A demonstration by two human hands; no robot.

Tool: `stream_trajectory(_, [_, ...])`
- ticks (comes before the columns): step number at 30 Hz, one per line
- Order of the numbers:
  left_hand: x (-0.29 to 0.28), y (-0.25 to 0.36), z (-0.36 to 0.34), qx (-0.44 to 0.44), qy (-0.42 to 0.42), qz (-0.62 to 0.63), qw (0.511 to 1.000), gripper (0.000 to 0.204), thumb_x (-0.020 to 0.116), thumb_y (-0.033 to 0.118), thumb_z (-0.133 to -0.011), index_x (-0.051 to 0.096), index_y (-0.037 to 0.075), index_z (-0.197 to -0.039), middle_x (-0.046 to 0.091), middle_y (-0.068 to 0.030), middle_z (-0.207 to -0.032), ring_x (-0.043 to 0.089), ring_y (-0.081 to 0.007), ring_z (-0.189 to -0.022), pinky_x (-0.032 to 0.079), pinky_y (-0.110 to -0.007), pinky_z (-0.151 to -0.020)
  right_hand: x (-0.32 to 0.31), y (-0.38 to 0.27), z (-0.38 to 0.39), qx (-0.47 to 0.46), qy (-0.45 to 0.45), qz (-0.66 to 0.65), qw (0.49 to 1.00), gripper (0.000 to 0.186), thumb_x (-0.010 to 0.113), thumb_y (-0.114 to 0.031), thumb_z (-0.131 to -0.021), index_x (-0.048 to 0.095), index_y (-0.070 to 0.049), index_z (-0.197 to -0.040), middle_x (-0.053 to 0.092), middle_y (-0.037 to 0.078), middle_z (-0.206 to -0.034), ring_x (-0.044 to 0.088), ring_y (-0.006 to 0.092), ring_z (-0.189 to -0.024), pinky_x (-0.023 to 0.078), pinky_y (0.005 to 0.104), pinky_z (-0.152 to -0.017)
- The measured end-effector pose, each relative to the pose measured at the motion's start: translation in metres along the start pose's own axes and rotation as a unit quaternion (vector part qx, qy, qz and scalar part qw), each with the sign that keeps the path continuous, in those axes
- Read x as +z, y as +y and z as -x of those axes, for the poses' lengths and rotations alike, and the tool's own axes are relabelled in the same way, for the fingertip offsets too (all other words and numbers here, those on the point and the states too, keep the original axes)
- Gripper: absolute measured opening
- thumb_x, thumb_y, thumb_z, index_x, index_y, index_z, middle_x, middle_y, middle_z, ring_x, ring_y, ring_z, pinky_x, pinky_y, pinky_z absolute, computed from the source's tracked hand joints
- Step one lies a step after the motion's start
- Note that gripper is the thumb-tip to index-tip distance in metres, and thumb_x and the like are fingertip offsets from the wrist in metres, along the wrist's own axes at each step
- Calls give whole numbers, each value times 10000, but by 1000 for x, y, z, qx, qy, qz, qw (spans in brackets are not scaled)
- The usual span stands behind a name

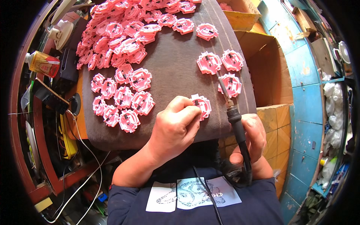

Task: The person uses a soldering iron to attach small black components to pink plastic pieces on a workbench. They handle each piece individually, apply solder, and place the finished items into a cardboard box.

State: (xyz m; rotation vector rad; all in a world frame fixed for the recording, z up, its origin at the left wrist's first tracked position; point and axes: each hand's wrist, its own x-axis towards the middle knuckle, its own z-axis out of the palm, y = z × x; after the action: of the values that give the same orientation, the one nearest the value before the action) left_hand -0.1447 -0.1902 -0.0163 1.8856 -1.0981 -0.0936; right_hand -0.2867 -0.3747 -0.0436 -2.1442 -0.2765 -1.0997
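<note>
My left hand (176, 122) is closed, thumb and fingertips pinched at the left edge of a pink plastic part (204, 108) near the board's front edge. The fingers cover part of that piece, which has small black components in its middle. In my right hand (254, 137) is a soldering iron (235, 119) with a black handle and a metal barrel. Its tip points up and left, passing in front of a pink part (231, 85). Two similar pink parts (209, 63) (232, 60) lie just beyond the tip.
A large heap of pink parts (120, 33) covers the board's (170, 63) far left; a smaller group (123, 96) lies nearer. Open cardboard boxes (270, 71) stand right of the board. Left are a bottle (44, 63), a dark stand (50, 95) and a white cable (87, 140).
</note>
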Motion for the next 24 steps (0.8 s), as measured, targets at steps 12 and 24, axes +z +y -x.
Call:
stream_trajectory(12, [-3,4,-6,-20,-29,-16,999,138,761,-60,-862,738,-12,-989,682,-141,-972,709,-284,-828,568,-351,-739,-23,-23,-6,15,-67,-33,997,316,743,-83,-775,702,-15,-1081,647,80,-796,575,239,-602,457,360,-538])
stream_trajectory(24, [-2,5,-6,-22,-29,-19,999,138,759,-70,-861,732,-10,-982,679,-137,-964,709,-283,-831,568,-352,-749,-23,-25,-6,10,-67,-35,997,332,729,-61,-728,703,-4,-1054,639,76,-763,553,228,-573,428,358,-517])
